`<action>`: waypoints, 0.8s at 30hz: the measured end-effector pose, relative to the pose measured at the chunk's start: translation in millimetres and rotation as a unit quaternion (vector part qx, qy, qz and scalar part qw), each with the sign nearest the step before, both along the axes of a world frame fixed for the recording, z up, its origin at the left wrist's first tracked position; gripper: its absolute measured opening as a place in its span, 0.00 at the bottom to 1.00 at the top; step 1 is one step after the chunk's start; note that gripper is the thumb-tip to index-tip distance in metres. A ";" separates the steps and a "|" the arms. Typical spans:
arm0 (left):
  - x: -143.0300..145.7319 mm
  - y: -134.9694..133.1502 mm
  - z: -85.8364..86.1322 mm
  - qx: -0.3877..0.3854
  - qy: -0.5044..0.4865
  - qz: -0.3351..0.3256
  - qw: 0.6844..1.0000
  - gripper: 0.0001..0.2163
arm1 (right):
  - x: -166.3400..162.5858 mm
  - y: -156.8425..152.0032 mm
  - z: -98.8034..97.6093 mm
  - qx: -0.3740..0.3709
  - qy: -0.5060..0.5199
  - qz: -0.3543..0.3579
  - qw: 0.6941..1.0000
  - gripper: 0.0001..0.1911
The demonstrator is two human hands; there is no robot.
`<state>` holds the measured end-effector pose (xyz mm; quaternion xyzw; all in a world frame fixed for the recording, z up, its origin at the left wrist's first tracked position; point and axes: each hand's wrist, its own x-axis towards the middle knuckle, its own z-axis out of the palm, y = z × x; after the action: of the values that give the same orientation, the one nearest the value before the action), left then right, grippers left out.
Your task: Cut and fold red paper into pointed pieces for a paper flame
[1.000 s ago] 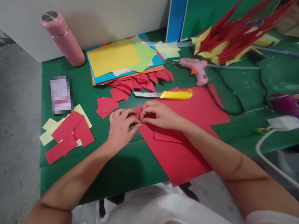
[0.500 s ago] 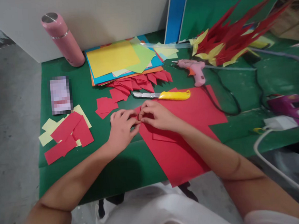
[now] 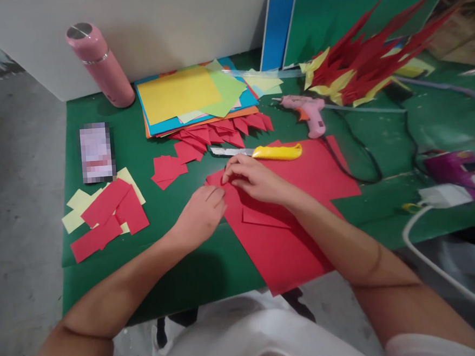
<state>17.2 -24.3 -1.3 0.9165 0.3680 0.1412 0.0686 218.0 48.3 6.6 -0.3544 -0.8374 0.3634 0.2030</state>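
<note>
My left hand [image 3: 199, 216] rests on the green table [image 3: 179, 274] at the left corner of a large red paper sheet [image 3: 290, 234], fingers curled and pressed on a small folded red piece I can barely see. My right hand [image 3: 250, 178] lies on the sheet's upper left part, fingertips pinched on the same red paper fold. A yellow-handled utility knife [image 3: 268, 152] lies just beyond my right hand. Small folded red pieces [image 3: 218, 131] sit in a row behind it.
A pink flask [image 3: 101, 65] stands at the back left by a stack of coloured paper [image 3: 191, 94]. A phone [image 3: 96, 152] and red and yellow paper strips [image 3: 105, 211] lie at the left. A pink glue gun [image 3: 308, 113], red-yellow paper spikes [image 3: 359, 63] and cables occupy the right.
My left hand has slid back toward me and down to the sheet's corner. My right hand has stayed near the same spot on the red sheet, now apart from the left.
</note>
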 end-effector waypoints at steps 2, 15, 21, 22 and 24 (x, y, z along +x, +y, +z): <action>-1.6 0.5 -0.9 0.000 -0.016 0.007 1.000 0.16 | 1.4 0.4 1.1 -0.004 0.004 0.002 1.000 0.13; -4.7 3.4 -0.4 -0.064 -0.138 0.133 0.979 0.03 | 12.4 3.1 1.2 0.069 -0.032 0.033 0.997 0.13; -3.9 1.5 -0.5 -0.072 -0.108 0.177 0.976 0.08 | 6.3 -0.5 8.2 0.070 -0.018 0.047 0.996 0.04; -4.3 2.3 -0.5 -0.077 -0.116 0.169 0.976 0.08 | 4.9 -1.9 9.3 0.063 -0.007 0.045 0.997 0.03; -5.7 4.0 -0.1 -0.099 -0.150 0.152 0.972 0.08 | 2.0 -5.3 10.7 0.038 0.025 0.040 0.998 0.03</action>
<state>11.5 -20.3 -1.5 0.8067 0.5006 0.2490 0.1916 220.0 43.0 17.2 -0.3033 -0.8585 0.3484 0.2227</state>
